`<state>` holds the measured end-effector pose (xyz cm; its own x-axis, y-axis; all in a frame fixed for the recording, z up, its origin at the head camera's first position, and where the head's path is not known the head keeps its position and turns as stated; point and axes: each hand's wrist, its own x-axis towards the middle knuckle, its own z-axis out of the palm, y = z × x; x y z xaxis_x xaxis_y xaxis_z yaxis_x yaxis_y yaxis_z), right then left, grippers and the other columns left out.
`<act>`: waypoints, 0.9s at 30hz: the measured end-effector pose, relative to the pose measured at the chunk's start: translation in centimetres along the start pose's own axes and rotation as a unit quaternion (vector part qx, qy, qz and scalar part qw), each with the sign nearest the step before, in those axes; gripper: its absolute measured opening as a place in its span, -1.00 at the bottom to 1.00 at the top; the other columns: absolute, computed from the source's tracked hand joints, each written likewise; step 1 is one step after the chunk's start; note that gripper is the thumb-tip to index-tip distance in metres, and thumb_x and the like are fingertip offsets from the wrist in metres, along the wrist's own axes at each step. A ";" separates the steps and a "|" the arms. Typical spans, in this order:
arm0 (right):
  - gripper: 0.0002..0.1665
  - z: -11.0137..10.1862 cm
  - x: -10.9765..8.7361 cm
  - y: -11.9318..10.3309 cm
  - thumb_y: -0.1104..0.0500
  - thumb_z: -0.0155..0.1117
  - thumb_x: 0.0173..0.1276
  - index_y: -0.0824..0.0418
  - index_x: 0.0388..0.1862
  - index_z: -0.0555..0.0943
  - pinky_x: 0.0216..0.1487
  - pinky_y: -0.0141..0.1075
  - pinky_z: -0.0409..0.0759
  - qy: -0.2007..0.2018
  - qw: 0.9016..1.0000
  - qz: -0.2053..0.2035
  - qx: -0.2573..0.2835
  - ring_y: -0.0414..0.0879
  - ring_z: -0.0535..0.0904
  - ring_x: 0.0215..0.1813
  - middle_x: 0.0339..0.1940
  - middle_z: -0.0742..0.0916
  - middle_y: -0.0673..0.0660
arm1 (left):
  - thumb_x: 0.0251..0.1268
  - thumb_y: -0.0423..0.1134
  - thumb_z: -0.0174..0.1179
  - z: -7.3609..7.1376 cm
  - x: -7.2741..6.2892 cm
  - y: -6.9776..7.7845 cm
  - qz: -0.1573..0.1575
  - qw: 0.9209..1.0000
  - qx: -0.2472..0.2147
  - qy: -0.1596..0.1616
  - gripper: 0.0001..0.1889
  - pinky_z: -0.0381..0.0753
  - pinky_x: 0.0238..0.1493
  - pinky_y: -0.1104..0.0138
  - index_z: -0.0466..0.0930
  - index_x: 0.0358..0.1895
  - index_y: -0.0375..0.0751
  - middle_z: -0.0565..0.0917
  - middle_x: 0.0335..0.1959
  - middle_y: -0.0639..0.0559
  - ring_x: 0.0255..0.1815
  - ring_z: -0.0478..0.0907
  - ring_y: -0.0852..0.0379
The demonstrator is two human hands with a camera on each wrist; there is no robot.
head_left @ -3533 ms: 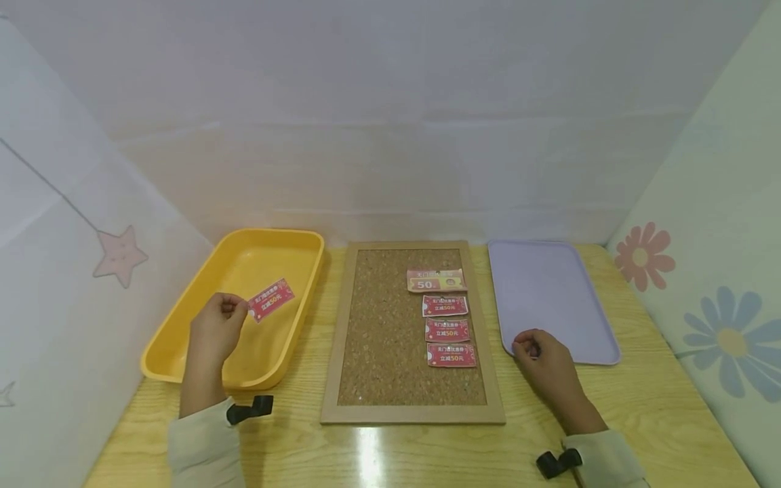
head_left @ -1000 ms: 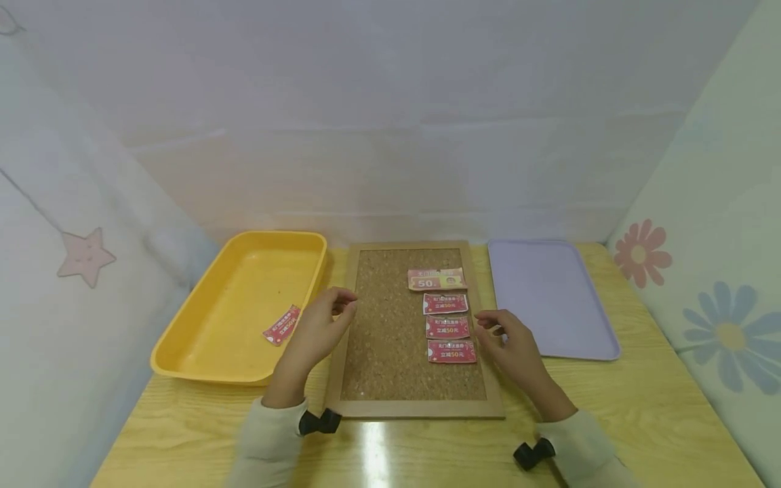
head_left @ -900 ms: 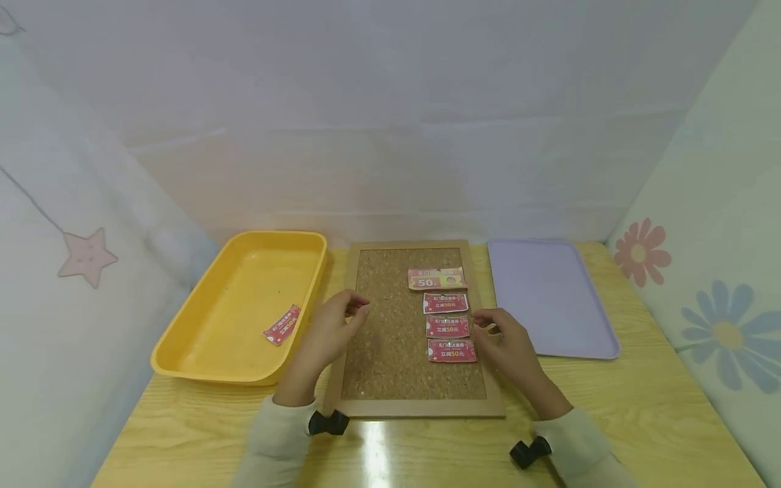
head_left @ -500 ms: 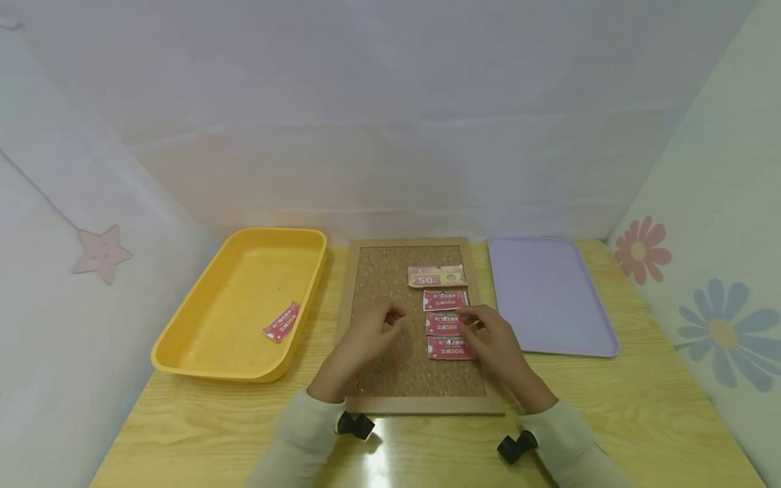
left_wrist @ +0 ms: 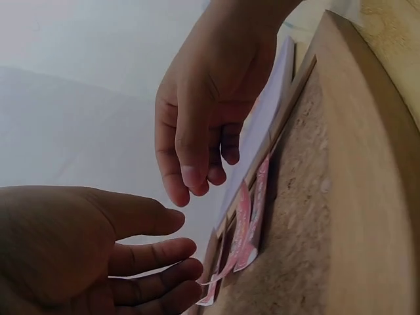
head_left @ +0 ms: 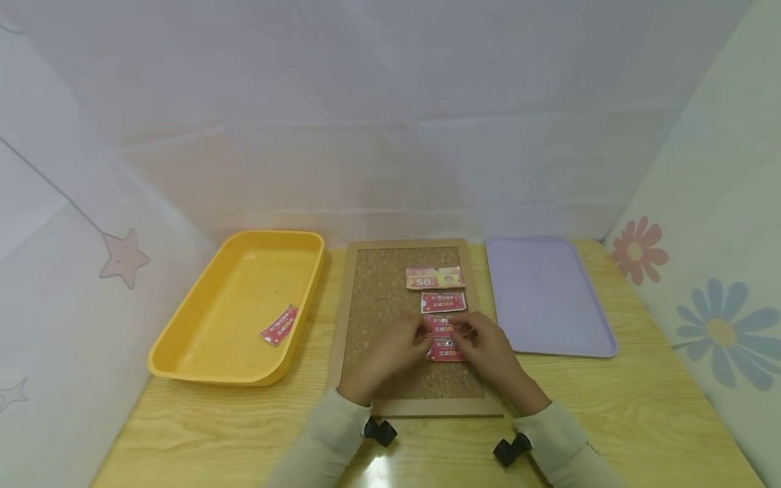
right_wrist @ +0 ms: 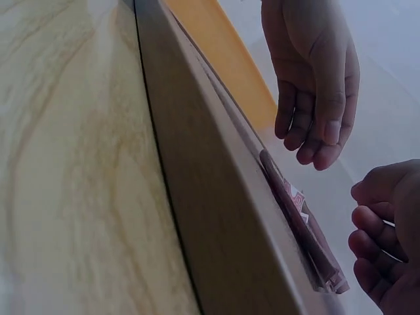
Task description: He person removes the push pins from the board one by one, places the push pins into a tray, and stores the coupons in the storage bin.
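The left grip (head_left: 390,356) and right grip (head_left: 493,354) are hanging relaxed and facing each other, fingers loosely bent and holding nothing, just above the lower two red coupons (head_left: 440,326). These are lying in a column on the corkboard (head_left: 379,281), below another red coupon (head_left: 443,302) and a wider pink-and-yellow coupon (head_left: 435,278). A further red coupon (head_left: 279,324) is lying aslant inside the yellow tray (head_left: 232,312) to the left. A lilac tray (head_left: 546,291) is resting on the worktop (head_left: 647,413), right of the board.
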<state>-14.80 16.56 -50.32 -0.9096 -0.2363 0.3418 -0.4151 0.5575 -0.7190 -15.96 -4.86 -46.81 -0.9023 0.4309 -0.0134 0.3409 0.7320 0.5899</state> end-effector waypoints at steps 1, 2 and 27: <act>-0.68 0.1 0.0 0.1 0.19 0.37 0.31 0.09 0.04 0.62 -0.18 -0.26 0.59 -0.005 1.000 0.001 -0.006 -0.23 0.57 -0.17 -0.14 0.66 -0.06 | 0.33 -0.08 0.22 0.2 0.0 -0.1 -0.003 1.000 0.007 -0.001 -0.76 0.53 -0.18 0.28 0.59 -0.05 -0.09 0.54 -0.24 0.15 -0.22 0.50 0.20; -0.69 0.1 -0.1 0.1 0.18 0.37 0.31 0.10 0.03 0.62 -0.18 -0.26 0.59 -0.008 1.000 0.003 -0.012 -0.22 0.56 -0.17 -0.15 0.66 -0.06 | 0.32 -0.07 0.23 0.3 0.0 -0.2 -0.004 1.000 0.010 -0.002 -0.75 0.53 -0.17 0.27 0.59 -0.05 -0.09 0.54 -0.24 0.16 -0.21 0.50 0.20; -0.73 1.1 -0.4 1.5 0.08 0.37 0.30 0.09 -0.04 0.65 -0.08 -0.12 0.49 -0.039 0.998 0.020 -0.047 -0.16 0.52 -0.10 -0.17 0.66 -0.07 | 0.33 -0.08 0.24 2.2 1.2 -3.1 0.014 1.000 -0.003 0.005 -0.84 0.52 -0.11 0.32 0.67 -0.14 -0.02 0.58 -0.26 0.20 -0.20 0.51 0.25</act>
<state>-15.10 16.66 -52.23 -0.9256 -0.2718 0.2632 -0.3781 0.6390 -0.6699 -17.49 -5.45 -50.38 -0.8947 0.4466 0.0117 0.3652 0.7161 0.5949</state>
